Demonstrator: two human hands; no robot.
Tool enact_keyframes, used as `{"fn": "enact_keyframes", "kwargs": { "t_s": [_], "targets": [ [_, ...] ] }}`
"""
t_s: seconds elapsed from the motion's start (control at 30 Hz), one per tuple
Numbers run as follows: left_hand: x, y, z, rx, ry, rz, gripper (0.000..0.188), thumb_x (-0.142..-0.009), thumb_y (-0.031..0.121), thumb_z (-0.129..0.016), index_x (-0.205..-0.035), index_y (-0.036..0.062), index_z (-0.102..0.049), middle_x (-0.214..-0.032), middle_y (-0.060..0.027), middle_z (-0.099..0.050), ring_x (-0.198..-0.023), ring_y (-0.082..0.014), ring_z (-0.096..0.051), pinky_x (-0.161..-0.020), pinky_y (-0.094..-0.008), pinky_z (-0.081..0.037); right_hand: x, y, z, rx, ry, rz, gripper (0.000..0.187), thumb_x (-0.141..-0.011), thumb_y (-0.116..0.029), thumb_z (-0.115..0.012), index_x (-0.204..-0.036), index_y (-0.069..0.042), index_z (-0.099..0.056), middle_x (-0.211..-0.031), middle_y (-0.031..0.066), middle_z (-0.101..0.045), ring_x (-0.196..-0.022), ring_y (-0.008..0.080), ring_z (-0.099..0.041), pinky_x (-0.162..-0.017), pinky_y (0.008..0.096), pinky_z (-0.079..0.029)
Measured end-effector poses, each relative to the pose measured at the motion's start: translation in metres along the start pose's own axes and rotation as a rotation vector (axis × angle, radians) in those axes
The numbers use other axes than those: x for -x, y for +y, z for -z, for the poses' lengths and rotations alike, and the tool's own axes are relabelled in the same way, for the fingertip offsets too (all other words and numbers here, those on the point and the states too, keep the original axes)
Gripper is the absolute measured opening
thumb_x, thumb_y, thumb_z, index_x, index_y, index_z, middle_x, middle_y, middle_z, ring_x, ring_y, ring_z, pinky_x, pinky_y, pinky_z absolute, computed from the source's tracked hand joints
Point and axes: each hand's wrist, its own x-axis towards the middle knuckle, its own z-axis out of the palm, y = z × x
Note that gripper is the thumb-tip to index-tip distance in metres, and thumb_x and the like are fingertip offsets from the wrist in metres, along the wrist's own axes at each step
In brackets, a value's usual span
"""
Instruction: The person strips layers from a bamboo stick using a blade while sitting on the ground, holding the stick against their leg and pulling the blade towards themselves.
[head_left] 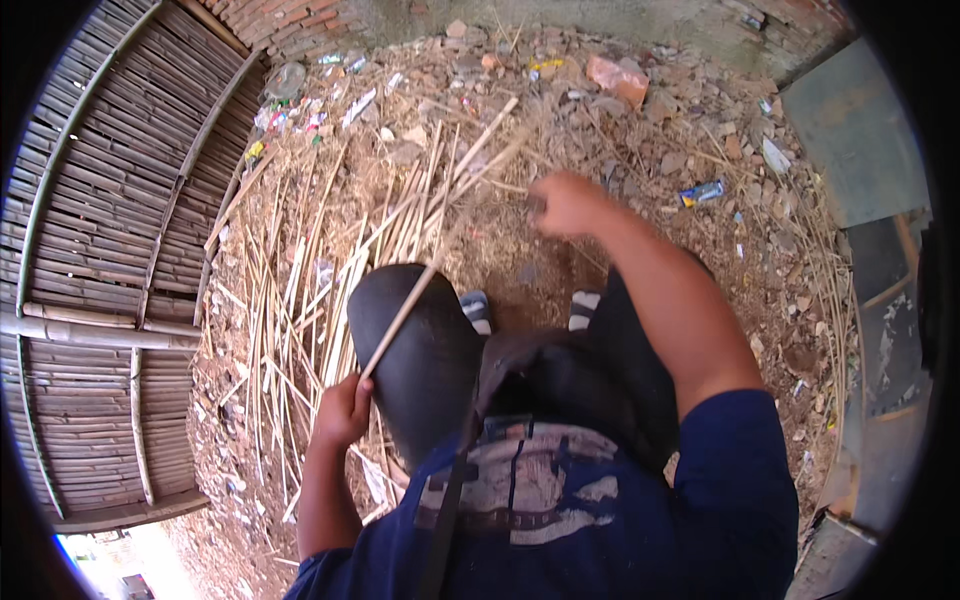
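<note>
- Evidently, as seen from where I stand, the step in hand is the working of one pale strip [403, 313], laid slantwise over the crouching person's left knee [430, 335], the landmark for this legend.
- Left hand [343, 408]: just outside and behind the knee; its grip is closed, thumb and fingers pinching the strip at its near end.
- Right hand [570, 203]: ahead of the knee and to its right, apart from the strip's clear portion; fingers curled, with a small dark thing [537, 203] at their tips. Blur hides how far this grip is closed, and whether it has hold of that thing, so I cannot tell.
- Long axis: from the left hand, the strip rises over the knee, pointing forward and somewhat rightward, away from the body. Beyond the knee its far end cannot be told from the strips behind.
- Loose strips [352, 262]: on the ground ahead of the knee and to its left, mostly lengthwise, some crossing.
- Next move, in my judgement: it calls for a firm left pinch, the knee kept steady as a rest, and the right fingers clear of the strip's edges.
</note>
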Motion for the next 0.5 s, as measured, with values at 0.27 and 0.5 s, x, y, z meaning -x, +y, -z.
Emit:
{"fn": "enact_keyframes", "kwargs": {
  "t_s": [0.27, 0.5],
  "targets": [
    [0.008, 0.015, 0.012, -0.129, 0.048, 0.005, 0.042, -0.105, 0.035, -0.05, -0.081, 0.0009, -0.054, -0.067, -0.0271, -0.058, -0.067, -0.0504, -0.058, -0.061, -0.0541, -0.044, 0.0, 0.033, 0.002, -0.059, 0.123, -0.068, 0.027, -0.078, -0.021, -0.069, -0.1, -0.007, -0.073, -0.091, 0.0177, -0.072, -0.084, 0.0349, -0.07, -0.075, 0.0448, -0.056],
    [0.004, 0.027, -0.003, -0.245, 0.109, 0.013, 0.04, -0.104, 0.035, -0.052, -0.081, 0.0022, -0.051, -0.066, -0.0277, -0.059, -0.066, -0.0525, -0.059, -0.06, -0.0593, -0.045, -0.009, 0.047, -0.027, 0.05, 0.067, 0.063, 0.038, -0.075, -0.024, -0.073, -0.106, -0.002, -0.073, -0.099, 0.0236, -0.072, -0.091, 0.0382, -0.071, -0.082, 0.047, -0.056]
  ]
}}
